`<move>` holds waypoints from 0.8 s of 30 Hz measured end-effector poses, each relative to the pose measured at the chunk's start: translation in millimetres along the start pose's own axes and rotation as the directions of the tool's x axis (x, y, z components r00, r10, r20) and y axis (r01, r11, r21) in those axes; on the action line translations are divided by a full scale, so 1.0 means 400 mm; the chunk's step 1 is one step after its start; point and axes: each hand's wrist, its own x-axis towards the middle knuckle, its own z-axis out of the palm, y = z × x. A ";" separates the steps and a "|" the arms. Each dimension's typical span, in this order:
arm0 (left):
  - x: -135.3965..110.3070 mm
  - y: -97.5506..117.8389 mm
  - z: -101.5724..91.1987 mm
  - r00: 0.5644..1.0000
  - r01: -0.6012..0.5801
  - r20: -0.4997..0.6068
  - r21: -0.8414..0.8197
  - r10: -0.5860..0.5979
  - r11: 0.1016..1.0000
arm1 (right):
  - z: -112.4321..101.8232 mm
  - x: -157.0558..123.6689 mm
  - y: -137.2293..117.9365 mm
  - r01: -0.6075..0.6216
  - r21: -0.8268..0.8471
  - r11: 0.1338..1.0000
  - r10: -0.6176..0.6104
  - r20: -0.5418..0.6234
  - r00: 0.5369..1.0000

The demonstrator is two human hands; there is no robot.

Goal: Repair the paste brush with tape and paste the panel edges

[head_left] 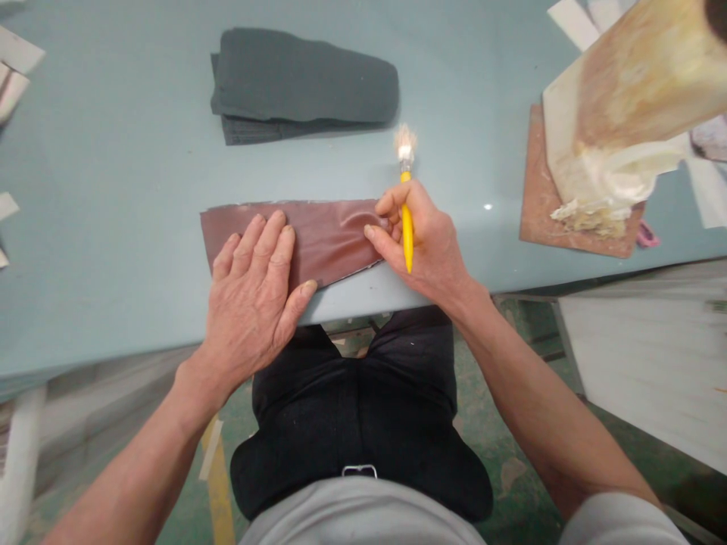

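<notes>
The person's left hand (253, 291) lies flat, palm down, the four fingers extended and close together and the thumb out to the side, pressing on the left half of a reddish-brown, smooth, leather-like strip (321, 235) without gripping anything. The right hand (423, 238) is curled at the strip's right end, thumb and fingertips closed in at its edge; whether they pinch it firmly cannot be told. The same hand holds a slim yellow-handled brush (407, 235) among its fingers, the pale bristles pointing away from the body and clear of the strip. Shallow creases run through the strip near the right hand.

The strip lies near the front edge of a pale blue-green, smooth surface (113, 166). Beyond it, well apart, lies a stack of dark grey-green, tapered flat pieces (307, 79), its right end rounded. To the right, a whitish, yellow-stained container (619, 98) stands on a flat reddish-brown board (534, 204), with crusty pale residue (591, 219) at its base. White scraps (20, 49) lie at the far left. Below the surface's edge are the person's black trousers (352, 409) and a worn green floor (511, 473).
</notes>
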 end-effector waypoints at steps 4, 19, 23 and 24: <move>-0.001 0.001 0.000 1.000 -0.005 -0.001 0.013 0.005 1.000 | 0.002 -0.004 0.003 0.023 -0.040 0.999 -0.023 -0.020 1.000; -0.007 -0.012 -0.010 1.000 -0.030 -0.003 -0.061 0.030 0.998 | 0.019 -0.033 -0.004 0.063 -0.282 0.957 -0.101 -0.120 0.988; -0.027 -0.048 -0.032 0.998 -0.045 -0.044 -0.189 0.037 0.981 | 0.020 -0.035 -0.003 0.051 -0.293 0.955 -0.087 -0.110 0.990; -0.033 -0.060 -0.037 0.997 -0.049 -0.061 -0.213 0.036 0.976 | 0.021 -0.036 -0.003 0.044 -0.294 0.955 -0.080 -0.111 0.991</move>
